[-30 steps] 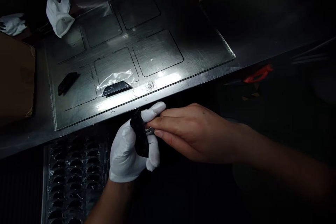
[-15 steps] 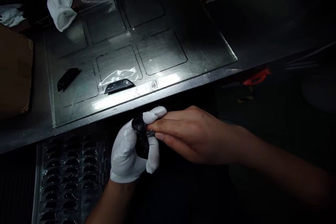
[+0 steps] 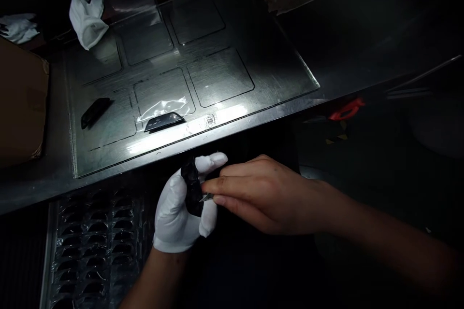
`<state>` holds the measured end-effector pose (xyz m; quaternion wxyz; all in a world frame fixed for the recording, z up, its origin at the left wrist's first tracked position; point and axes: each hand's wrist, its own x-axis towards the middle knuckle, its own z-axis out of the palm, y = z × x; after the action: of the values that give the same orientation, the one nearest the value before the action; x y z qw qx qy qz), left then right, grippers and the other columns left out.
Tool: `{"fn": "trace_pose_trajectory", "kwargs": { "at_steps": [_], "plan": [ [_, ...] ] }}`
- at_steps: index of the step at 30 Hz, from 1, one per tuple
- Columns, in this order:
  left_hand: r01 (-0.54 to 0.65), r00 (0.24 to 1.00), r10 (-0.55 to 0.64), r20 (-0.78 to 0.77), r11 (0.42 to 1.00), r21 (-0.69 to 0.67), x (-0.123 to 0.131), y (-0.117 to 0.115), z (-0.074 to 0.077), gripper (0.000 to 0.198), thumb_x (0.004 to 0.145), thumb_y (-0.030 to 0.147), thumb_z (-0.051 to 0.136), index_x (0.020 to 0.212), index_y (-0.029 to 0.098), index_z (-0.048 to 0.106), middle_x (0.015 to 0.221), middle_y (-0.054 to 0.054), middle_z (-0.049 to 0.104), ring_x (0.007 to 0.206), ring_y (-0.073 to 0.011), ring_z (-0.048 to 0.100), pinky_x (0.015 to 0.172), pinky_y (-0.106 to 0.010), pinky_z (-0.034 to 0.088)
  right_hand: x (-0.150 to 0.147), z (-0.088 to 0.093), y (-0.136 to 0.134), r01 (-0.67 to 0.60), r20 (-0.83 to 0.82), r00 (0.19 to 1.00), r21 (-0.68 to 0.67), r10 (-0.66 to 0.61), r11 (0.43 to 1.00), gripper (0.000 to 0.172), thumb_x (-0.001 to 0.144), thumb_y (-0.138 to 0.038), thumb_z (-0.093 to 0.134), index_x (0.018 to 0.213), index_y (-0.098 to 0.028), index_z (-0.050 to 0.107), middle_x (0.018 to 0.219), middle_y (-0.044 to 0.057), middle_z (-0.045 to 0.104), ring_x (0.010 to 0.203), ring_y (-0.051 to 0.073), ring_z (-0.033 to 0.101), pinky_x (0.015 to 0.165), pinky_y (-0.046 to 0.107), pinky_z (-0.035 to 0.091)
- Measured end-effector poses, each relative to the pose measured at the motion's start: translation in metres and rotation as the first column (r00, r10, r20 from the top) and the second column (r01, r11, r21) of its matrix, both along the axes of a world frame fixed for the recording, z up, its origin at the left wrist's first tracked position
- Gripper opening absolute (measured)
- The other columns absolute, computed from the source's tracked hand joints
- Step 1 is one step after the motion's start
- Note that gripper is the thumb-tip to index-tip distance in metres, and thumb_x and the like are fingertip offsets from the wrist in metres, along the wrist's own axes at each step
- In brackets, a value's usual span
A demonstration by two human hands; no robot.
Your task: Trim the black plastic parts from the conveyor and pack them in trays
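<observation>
My left hand [image 3: 176, 215] wears a white glove and is closed around a small black plastic part [image 3: 191, 188], held upright below the table's front edge. My bare right hand [image 3: 261, 193] is pinched on a thin metal blade [image 3: 207, 197] whose tip touches the right side of the black part. Both hands are together in the dark space in front of the metal table [image 3: 232, 120].
On the shiny marked plate [image 3: 217, 72] lie a black part in a clear bag [image 3: 163, 118] and another loose black part [image 3: 94, 111]. A white glove [image 3: 87, 14] lies at the back left, a brown box [image 3: 21, 101] at the left. A clear blister tray [image 3: 94, 246] sits lower left; a red object [image 3: 346, 109] sits at right.
The hands have dropped slightly and the blade tip now shows lower on the black part. The camera view shifted a little; items on the table have not moved.
</observation>
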<state>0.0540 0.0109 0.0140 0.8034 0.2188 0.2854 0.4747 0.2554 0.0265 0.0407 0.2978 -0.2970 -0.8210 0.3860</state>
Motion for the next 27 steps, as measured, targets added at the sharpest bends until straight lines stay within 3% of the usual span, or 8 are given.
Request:
{"fn": "trace_pose_trajectory", "kwargs": {
  "at_steps": [4, 6, 11, 16, 21, 27],
  "plan": [
    [0.006, 0.997, -0.002, -0.077, 0.998, 0.063, -0.001, 0.001, 0.002, 0.045, 0.099, 0.059, 0.058, 0.118, 0.023, 0.078, 0.135, -0.010, 0.074, 0.041, -0.0017, 0.060, 0.035, -0.012, 0.043, 0.028, 0.020, 0.012, 0.247, -0.003, 0.969, -0.028, -0.247, 0.969, 0.032, 0.107, -0.024, 0.055, 0.135, -0.021, 0.070, 0.112, 0.005, 0.078, 0.097, 0.017, 0.073, 0.082, 0.027, 0.057],
    [0.015, 0.988, -0.002, -0.157, 0.996, 0.086, -0.002, 0.000, 0.004, 0.044, 0.100, 0.058, 0.056, 0.117, 0.025, 0.078, 0.132, -0.008, 0.076, 0.043, -0.0033, 0.062, 0.039, -0.014, 0.046, 0.038, 0.031, 0.020, 0.331, 0.066, 0.940, 0.043, -0.334, 0.942, 0.033, 0.106, -0.023, 0.054, 0.134, -0.024, 0.071, 0.112, 0.005, 0.077, 0.099, 0.020, 0.073, 0.081, 0.029, 0.057],
    [0.065, 0.946, -0.024, -0.324, 0.991, 0.116, -0.005, -0.008, 0.007, 0.046, 0.102, 0.057, 0.053, 0.124, 0.023, 0.075, 0.101, -0.009, 0.083, 0.046, -0.0069, 0.063, 0.044, -0.016, 0.048, 0.031, 0.042, 0.030, 0.124, 0.233, 0.954, 0.267, -0.189, 0.956, 0.027, 0.106, -0.025, 0.055, 0.125, -0.019, 0.073, 0.105, 0.009, 0.077, 0.097, 0.023, 0.070, 0.086, 0.036, 0.054],
    [0.057, 0.914, -0.018, -0.406, 0.995, 0.084, -0.009, -0.015, 0.008, 0.050, 0.100, 0.061, 0.053, 0.119, 0.020, 0.073, 0.097, -0.009, 0.081, 0.045, -0.0067, 0.059, 0.044, -0.018, 0.049, 0.015, 0.050, 0.032, 0.021, 0.449, 0.882, 0.259, -0.140, 0.966, 0.026, 0.106, -0.021, 0.050, 0.107, -0.018, 0.076, 0.094, 0.008, 0.075, 0.087, 0.022, 0.067, 0.080, 0.035, 0.051],
    [0.110, 0.882, -0.079, -0.465, 0.993, 0.040, -0.008, -0.013, 0.017, 0.050, 0.100, 0.061, 0.052, 0.121, 0.020, 0.072, 0.054, 0.000, 0.065, 0.043, -0.0088, 0.056, 0.048, -0.018, 0.050, 0.012, 0.053, 0.034, -0.031, 0.531, 0.841, 0.235, -0.102, 0.972, 0.024, 0.103, -0.019, 0.053, 0.105, -0.019, 0.076, 0.093, 0.007, 0.075, 0.087, 0.022, 0.067, 0.078, 0.034, 0.050],
    [0.144, 0.818, -0.126, -0.562, 0.989, -0.012, -0.005, -0.009, 0.025, 0.043, 0.101, 0.054, 0.055, 0.119, 0.019, 0.072, 0.059, -0.003, 0.069, 0.047, -0.0124, 0.061, 0.046, -0.020, 0.046, 0.009, 0.049, 0.031, -0.001, 0.582, 0.796, 0.280, -0.169, 0.960, 0.024, 0.102, -0.016, 0.052, 0.110, -0.018, 0.075, 0.098, 0.007, 0.075, 0.091, 0.023, 0.068, 0.077, 0.035, 0.049]
  ]
}}
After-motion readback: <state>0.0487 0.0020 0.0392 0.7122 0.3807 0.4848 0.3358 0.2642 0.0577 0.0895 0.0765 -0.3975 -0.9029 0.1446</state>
